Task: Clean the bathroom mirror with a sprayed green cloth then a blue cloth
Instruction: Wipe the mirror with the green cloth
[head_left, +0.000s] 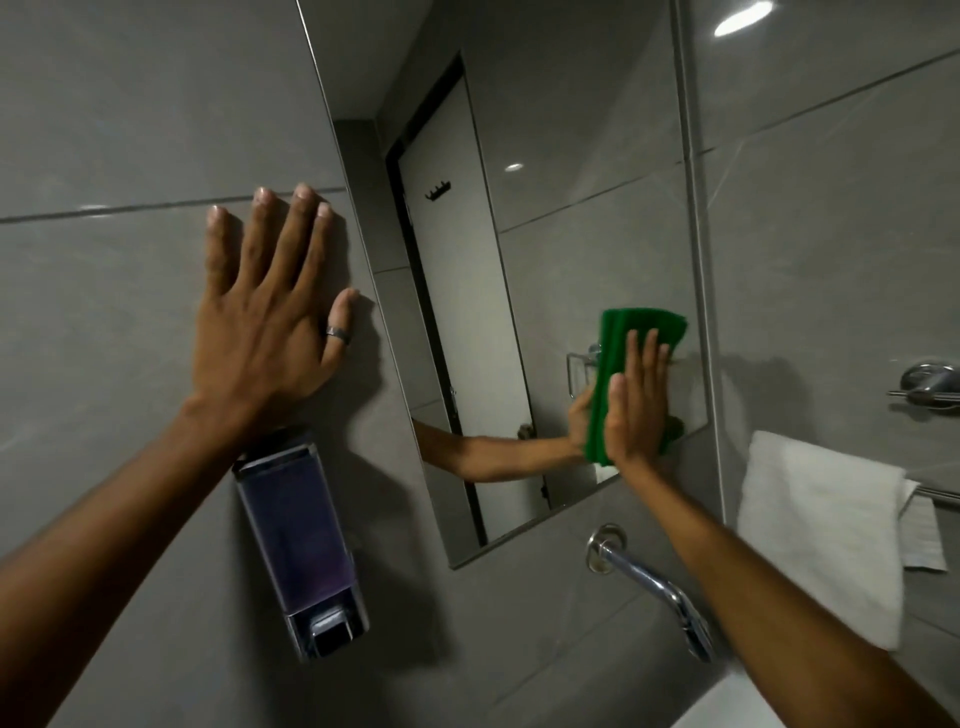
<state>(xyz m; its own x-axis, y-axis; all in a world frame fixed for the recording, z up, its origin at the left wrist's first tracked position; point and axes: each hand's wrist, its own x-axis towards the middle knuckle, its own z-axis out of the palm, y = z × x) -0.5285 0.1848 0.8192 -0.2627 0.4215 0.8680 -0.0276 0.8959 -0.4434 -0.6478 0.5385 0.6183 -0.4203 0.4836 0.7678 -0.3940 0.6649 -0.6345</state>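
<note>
The tall wall mirror (545, 130) fills the middle of the view and reflects a white door and my own arm. My right hand (636, 400) presses a folded green cloth (644, 322) flat against the mirror's lower right corner, palm on the cloth, fingers straight. My left hand (270, 317) lies flat on the grey wall tile just left of the mirror's edge, fingers spread, a ring on the thumb, holding nothing. No blue cloth is in sight.
A soap dispenser (301, 545) hangs on the wall under my left wrist. A chrome tap (654, 582) juts out below the mirror. A white towel (815, 530) hangs on a rail at the right, with a chrome fitting (927, 384) above it.
</note>
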